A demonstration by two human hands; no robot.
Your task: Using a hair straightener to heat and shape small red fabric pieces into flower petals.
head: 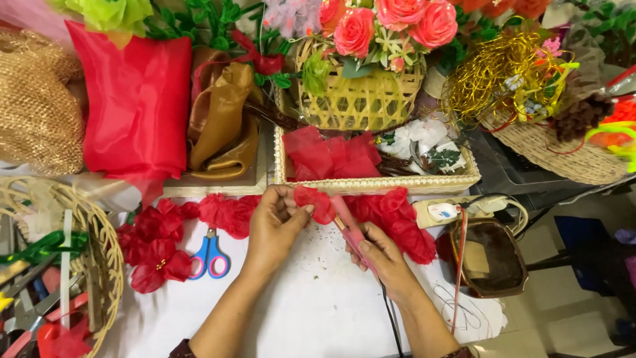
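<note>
A white tabletop [311, 311] spreads beneath both hands; beyond them sits a shallow tray [377, 182] with a woven rim holding crumpled red fabric. Just left of the left hand [275, 229] lie blue-handled scissors [209, 255] beside gauzy red fabric flowers [156, 248]. The right hand [384, 258] is closed around a slim pink glue gun [350, 229], its tip against the small red fabric petal [315, 202] pinched in the left fingertips.

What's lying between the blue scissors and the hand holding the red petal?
Nothing lies there: in the head view, only bare white table shows between the blue scissors and the left hand pinching the red petal.
</note>
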